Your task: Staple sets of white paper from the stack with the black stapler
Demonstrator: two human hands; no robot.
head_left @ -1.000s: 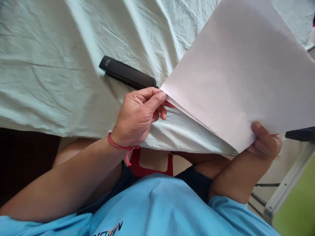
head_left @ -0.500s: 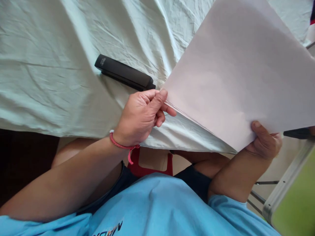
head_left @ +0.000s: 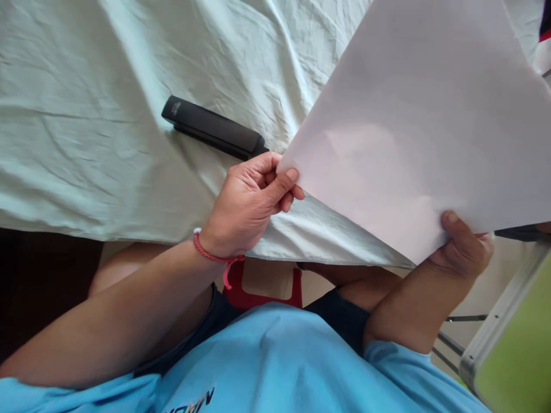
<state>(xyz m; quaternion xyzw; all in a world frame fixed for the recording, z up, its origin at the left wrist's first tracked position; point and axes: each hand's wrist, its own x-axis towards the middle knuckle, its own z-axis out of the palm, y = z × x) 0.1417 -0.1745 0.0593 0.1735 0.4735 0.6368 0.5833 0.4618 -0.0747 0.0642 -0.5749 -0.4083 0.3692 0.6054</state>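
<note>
White sheets of paper (head_left: 413, 115) fill the upper right, tilted and raised over the cloth. My left hand (head_left: 249, 201) pinches their left corner between thumb and fingers. Lower right, my right hand (head_left: 465, 246) grips the near edge, its thumb on top and its fingers hidden beneath. A black stapler (head_left: 215, 129) lies on the cloth just beyond my left hand, with its right end close to my fingertips. How many sheets I hold cannot be told from here.
A pale green, wrinkled cloth (head_left: 86, 143) covers the surface in front of me. Below its edge a red stool (head_left: 258, 298) shows between my legs. At the lower right stands a green panel with a metal frame (head_left: 512, 327).
My left thumb has shifted slightly down and right over the paper's corner, and my fingers have curled in. The sheets' edges there look more even. My right hand keeps its grip.
</note>
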